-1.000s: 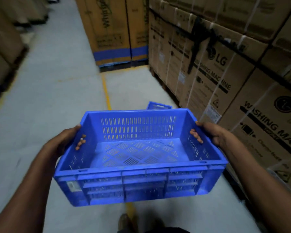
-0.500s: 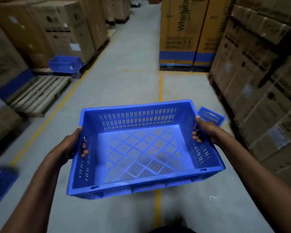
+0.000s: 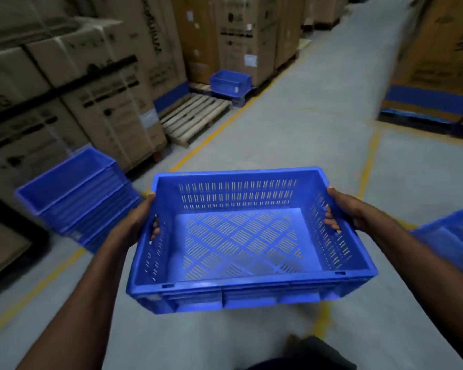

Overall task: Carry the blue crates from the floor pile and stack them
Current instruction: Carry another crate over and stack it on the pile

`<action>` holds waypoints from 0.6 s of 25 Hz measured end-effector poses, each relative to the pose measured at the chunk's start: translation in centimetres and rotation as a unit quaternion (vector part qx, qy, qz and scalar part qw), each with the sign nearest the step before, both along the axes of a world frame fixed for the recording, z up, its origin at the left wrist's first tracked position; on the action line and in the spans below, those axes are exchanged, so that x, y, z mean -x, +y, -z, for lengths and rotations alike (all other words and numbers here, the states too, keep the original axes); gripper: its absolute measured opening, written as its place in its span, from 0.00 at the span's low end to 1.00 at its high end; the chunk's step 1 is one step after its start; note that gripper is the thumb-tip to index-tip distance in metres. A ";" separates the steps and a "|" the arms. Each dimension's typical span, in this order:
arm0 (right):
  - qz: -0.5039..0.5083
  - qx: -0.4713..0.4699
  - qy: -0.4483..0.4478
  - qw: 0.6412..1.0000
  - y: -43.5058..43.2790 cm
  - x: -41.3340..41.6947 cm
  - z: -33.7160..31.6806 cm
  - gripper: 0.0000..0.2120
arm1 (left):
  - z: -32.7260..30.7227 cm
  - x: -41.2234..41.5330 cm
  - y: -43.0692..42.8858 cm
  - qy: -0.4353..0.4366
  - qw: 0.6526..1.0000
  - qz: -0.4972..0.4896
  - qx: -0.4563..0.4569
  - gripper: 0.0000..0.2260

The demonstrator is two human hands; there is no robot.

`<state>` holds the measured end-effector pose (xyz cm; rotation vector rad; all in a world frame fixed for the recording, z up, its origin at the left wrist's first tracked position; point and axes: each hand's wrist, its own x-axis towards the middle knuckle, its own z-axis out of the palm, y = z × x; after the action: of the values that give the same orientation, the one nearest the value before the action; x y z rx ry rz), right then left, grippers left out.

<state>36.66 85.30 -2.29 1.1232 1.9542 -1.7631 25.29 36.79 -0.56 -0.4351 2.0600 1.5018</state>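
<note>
I carry an empty blue slotted crate (image 3: 241,244) level in front of me above the grey floor. My left hand (image 3: 137,222) grips its left handle slot, fingers curled through to the inside. My right hand (image 3: 344,209) grips the right handle slot the same way. A stack of nested blue crates (image 3: 75,193) stands on the floor at the left. Another blue crate (image 3: 230,82) sits further up the aisle beside a wooden pallet. A further blue crate (image 3: 455,241) lies on the floor at the right edge.
Tall cardboard appliance boxes (image 3: 96,84) line the left side, and more boxes (image 3: 439,62) stand at the right. A bare wooden pallet (image 3: 193,116) lies left of the aisle. Yellow floor lines (image 3: 217,132) mark the grey aisle running ahead.
My view has swung left while I carry the crate: the boxes on the right slid out of view, and the crate stack on the left and the far crate drew closer.
</note>
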 end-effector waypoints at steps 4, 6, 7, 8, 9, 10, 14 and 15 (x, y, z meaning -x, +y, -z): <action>-0.080 -0.009 -0.027 0.996 -6.2 8.8 1.2 0.30 | 1.7 1.4 -7.2 -0.018 0.998 -0.055 -0.011 0.37; -0.120 -0.018 -0.039 0.992 -9.2 13.7 1.7 0.30 | 2.9 2.6 -10.5 -0.017 0.996 -0.090 -0.006 0.38; -0.138 -0.025 -0.045 0.989 -10.7 16.0 1.9 0.30 | 3.6 3.3 -12.0 -0.017 0.994 -0.109 0.007 0.38; -0.160 -0.026 -0.052 0.985 -12.2 18.6 2.1 0.30 | 4.1 4.1 -13.5 -0.017 0.992 -0.127 0.021 0.37; -0.180 -0.028 -0.059 0.982 -13.6 21.1 2.3 0.30 | 4.5 5.0 -14.9 -0.015 0.989 -0.144 0.034 0.36; -0.196 -0.031 -0.067 0.978 -14.9 23.4 2.3 0.30 | 4.8 5.9 -16.2 -0.012 0.986 -0.162 0.043 0.35; -0.267 -0.041 -0.072 0.960 -20.2 32.3 2.0 0.31 | 4.6 8.5 -20.3 -0.008 0.973 -0.226 0.051 0.33; -0.283 -0.051 -0.074 0.955 -21.5 34.4 1.8 0.31 | 4.4 9.0 -21.2 -0.013 0.969 -0.240 0.050 0.33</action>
<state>2.29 63.81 -4.08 0.6044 2.0242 -1.2519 16.30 15.54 -4.92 -1.0486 2.1126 1.6430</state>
